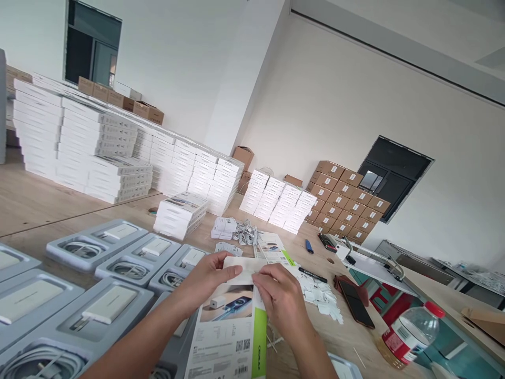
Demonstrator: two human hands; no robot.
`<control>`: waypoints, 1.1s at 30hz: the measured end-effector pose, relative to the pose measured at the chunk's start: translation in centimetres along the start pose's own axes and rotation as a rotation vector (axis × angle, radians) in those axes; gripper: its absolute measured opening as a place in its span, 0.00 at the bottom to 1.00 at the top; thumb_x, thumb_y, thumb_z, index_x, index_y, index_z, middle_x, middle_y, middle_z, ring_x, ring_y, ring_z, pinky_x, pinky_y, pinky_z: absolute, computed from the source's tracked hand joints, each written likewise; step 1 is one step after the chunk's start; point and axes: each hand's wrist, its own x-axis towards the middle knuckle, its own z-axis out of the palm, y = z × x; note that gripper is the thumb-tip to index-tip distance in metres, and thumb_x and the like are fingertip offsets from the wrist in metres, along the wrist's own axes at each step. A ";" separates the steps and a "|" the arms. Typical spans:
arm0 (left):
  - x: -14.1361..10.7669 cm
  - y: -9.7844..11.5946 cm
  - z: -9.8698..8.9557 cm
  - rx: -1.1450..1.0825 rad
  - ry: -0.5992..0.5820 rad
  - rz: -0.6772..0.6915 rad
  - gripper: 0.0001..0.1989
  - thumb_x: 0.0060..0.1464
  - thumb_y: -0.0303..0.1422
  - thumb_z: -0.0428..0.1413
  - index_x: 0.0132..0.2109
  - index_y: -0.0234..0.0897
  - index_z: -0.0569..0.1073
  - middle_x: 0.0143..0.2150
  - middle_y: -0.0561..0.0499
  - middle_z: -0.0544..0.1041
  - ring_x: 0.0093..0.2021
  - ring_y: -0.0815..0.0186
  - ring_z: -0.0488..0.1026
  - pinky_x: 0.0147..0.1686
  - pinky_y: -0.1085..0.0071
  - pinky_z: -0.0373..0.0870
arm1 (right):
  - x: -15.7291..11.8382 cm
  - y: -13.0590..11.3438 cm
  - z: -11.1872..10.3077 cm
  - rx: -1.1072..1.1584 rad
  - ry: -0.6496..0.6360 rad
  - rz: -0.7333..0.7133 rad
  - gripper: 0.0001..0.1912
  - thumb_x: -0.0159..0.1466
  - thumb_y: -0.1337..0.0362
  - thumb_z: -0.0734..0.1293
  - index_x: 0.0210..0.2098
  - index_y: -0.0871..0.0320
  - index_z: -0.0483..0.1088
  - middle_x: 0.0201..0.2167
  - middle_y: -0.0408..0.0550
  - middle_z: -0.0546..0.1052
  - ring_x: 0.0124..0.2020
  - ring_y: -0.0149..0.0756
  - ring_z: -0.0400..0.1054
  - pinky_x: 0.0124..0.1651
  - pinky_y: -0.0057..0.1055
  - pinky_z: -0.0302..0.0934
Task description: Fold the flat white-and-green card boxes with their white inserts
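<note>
In the head view, a printed cardboard packaging sleeve with a green edge, a product photo and QR codes lies in front of me. At its top is a flat white piece; I cannot tell whether this is its flap or a separate part. My left hand pinches the white piece from the left, thumb on top. Fingers bent, my right hand grips its right end. Grey-blue trays with white chargers and coiled white cables fill the left side, partly behind my left arm.
White boxes stand stacked behind the trays, with taller stacks further back. Coiled cables, a black marker, white paper scraps, a phone and a red-capped bottle lie ahead and right. Cartons stand by the wall.
</note>
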 end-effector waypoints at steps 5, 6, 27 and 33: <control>-0.3 0.3 0.6 0.156 -0.012 0.028 0.13 0.46 0.38 0.63 0.37 0.35 0.75 0.31 0.51 0.76 0.33 0.61 0.74 0.32 0.70 0.68 | 0.0 0.0 -0.3 -0.023 -0.004 0.016 0.12 0.65 0.73 0.62 0.36 0.54 0.75 0.33 0.47 0.74 0.33 0.36 0.67 0.35 0.30 0.60; -0.3 0.3 0.6 0.162 -0.013 0.028 0.13 0.46 0.38 0.63 0.38 0.35 0.75 0.31 0.51 0.76 0.33 0.61 0.74 0.32 0.70 0.68 | 0.0 -0.1 -0.5 -0.029 -0.020 0.022 0.12 0.65 0.73 0.62 0.36 0.54 0.75 0.33 0.47 0.74 0.33 0.36 0.67 0.35 0.31 0.61; -0.9 0.3 1.0 0.152 -0.027 0.107 0.11 0.47 0.35 0.63 0.38 0.36 0.76 0.29 0.53 0.75 0.28 0.66 0.72 0.30 0.72 0.71 | -0.4 1.0 -1.1 0.303 -0.067 0.311 0.20 0.64 0.63 0.68 0.55 0.51 0.68 0.48 0.50 0.74 0.49 0.41 0.70 0.49 0.36 0.68; -1.0 -0.2 1.2 0.152 0.018 0.134 0.11 0.49 0.39 0.62 0.38 0.37 0.76 0.31 0.51 0.76 0.33 0.61 0.75 0.35 0.68 0.76 | -0.3 0.8 -1.2 0.305 -0.047 0.330 0.16 0.64 0.63 0.68 0.52 0.52 0.70 0.44 0.49 0.75 0.44 0.40 0.71 0.44 0.33 0.69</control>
